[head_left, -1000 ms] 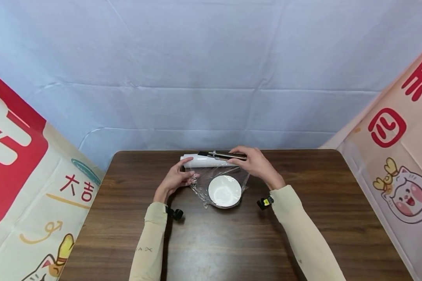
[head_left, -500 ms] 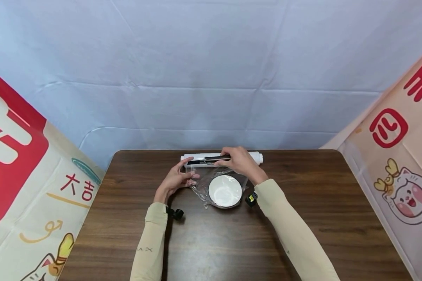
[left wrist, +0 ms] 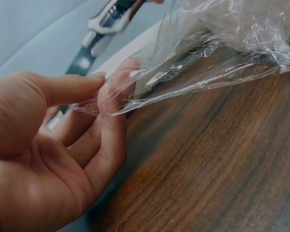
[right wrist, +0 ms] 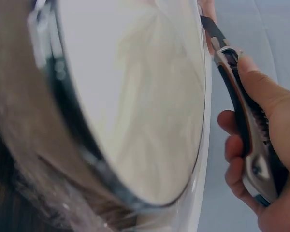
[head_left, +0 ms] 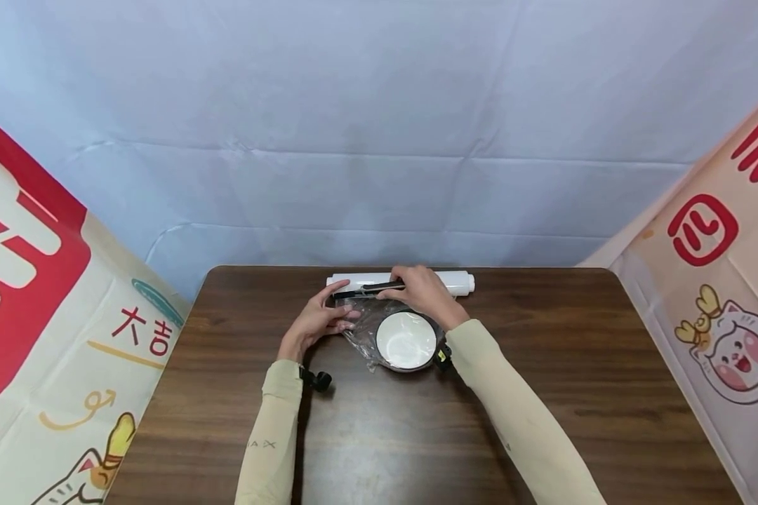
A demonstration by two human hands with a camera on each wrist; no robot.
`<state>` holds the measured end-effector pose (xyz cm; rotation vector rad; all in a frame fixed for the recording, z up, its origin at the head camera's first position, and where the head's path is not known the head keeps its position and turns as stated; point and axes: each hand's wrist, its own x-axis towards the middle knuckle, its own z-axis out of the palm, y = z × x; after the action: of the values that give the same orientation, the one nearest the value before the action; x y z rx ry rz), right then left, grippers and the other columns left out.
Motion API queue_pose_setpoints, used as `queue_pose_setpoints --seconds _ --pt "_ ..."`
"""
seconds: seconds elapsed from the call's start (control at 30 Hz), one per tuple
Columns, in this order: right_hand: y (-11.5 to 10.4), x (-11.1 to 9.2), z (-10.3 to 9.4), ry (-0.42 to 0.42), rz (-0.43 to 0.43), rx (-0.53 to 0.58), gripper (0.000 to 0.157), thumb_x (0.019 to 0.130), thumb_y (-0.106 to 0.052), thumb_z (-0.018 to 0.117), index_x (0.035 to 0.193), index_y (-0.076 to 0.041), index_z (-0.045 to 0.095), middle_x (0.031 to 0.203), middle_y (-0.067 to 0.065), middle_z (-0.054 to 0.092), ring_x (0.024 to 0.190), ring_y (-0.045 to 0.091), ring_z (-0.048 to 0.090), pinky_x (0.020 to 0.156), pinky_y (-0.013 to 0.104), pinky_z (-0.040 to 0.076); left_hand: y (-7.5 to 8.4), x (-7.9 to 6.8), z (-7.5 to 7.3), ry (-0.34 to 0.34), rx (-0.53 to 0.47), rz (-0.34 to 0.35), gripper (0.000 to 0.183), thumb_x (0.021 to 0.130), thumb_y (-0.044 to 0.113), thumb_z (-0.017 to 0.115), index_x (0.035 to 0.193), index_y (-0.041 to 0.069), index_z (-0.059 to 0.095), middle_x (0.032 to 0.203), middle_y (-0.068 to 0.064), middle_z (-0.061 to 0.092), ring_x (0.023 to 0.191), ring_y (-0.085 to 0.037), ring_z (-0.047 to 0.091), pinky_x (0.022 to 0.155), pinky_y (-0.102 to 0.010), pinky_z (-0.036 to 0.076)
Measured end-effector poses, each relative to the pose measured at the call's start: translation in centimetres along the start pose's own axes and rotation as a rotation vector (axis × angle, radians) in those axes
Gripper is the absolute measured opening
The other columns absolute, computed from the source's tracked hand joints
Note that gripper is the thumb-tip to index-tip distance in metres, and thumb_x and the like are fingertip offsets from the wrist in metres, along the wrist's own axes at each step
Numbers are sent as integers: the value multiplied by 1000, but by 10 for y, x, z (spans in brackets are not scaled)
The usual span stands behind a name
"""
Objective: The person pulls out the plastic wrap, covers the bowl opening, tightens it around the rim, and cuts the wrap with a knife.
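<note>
A white bowl with a dark rim stands on the table, cling film stretched over it and bunched at its sides. Behind it lies the white cling film roll, from which the film runs forward. Between thumb and fingers my left hand pinches the film's left edge, near the roll's left end. My right hand grips a utility knife, thumb on its top side. The knife's dark blade points left along the roll's front side, its tip close to my left hand.
The brown wooden table ends just behind the roll. A pale cloth backdrop hangs beyond that edge, and printed cloths flank both sides. A small black camera sits on my left wrist.
My right hand has carried the knife leftward, bringing the blade from above the roll to its front side by my left hand. The left hand keeps its pinch in nearly the same place.
</note>
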<state>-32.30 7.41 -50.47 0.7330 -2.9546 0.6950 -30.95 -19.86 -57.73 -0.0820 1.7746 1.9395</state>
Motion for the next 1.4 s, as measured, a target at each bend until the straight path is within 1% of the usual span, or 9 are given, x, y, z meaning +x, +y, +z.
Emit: queue_pose_setpoints --seconds 0.17,0.3,0.57,0.7,0.8,1.0,1.1,1.3,1.4 --pt "0 4 -5 -83 1 -17 42 99 -48 72 119 -11 71 98 8 77 73 17 67 74 39 57 4 3 3 -13 12 1 62 105 12 65 153 45 48 107 -12 82 75 -17 80 60 -24 60" --pt "-2 5 -7 -111 -15 -48 38 101 -42 70 123 -11 71 109 9 78 84 21 72 79 42 59 5 4 5 -11 7 7 61 105 11 65 153 45 49 104 -11 82 74 -17 79 57 -23 57" --pt "-8 0 -2 -176 -17 -73 31 101 -38 71 121 -14 73 105 6 78 75 14 67 72 36 55 -6 -2 7 -13 -4 -36 63 105 8 62 156 42 46 111 -13 81 72 -16 78 59 -22 58" --pt "-12 3 2 -169 -23 -70 26 100 -36 73 115 -15 74 98 3 77 69 13 62 67 33 51 -8 -4 10 2 0 -28 62 106 7 62 155 43 48 112 -14 80 72 -16 78 58 -22 57" --pt "-15 6 4 -154 -36 -72 24 99 -34 75 113 -15 75 98 3 77 69 14 62 67 34 50 -5 -3 11 8 11 -18 62 105 7 62 154 42 48 113 -14 80 74 -15 79 59 -22 58" --pt "-16 7 4 -148 -48 -62 24 99 -34 75 113 -15 74 103 5 79 75 16 66 72 37 54 0 -3 10 13 4 -22 62 105 6 63 155 40 49 110 -12 81 76 -16 79 59 -22 58" --pt "-9 5 -3 -160 -33 -45 27 99 -35 74 116 -15 75 107 6 79 79 18 70 75 38 56 1 -3 8 2 12 -20 63 106 7 62 158 38 45 112 -14 81 75 -16 79 58 -22 57" --pt "4 2 -23 -192 13 -36 35 99 -35 75 125 -13 75 123 10 77 103 28 74 91 45 59 4 -5 3 2 22 -20 62 106 8 61 156 41 47 121 -19 78 76 -16 79 57 -22 56" --pt "5 3 -26 -208 4 -33 35 99 -35 74 126 -12 74 123 11 77 103 28 73 91 46 58 4 -5 0 10 19 -24 62 106 7 61 155 41 48 120 -20 78 75 -16 79 56 -22 56"
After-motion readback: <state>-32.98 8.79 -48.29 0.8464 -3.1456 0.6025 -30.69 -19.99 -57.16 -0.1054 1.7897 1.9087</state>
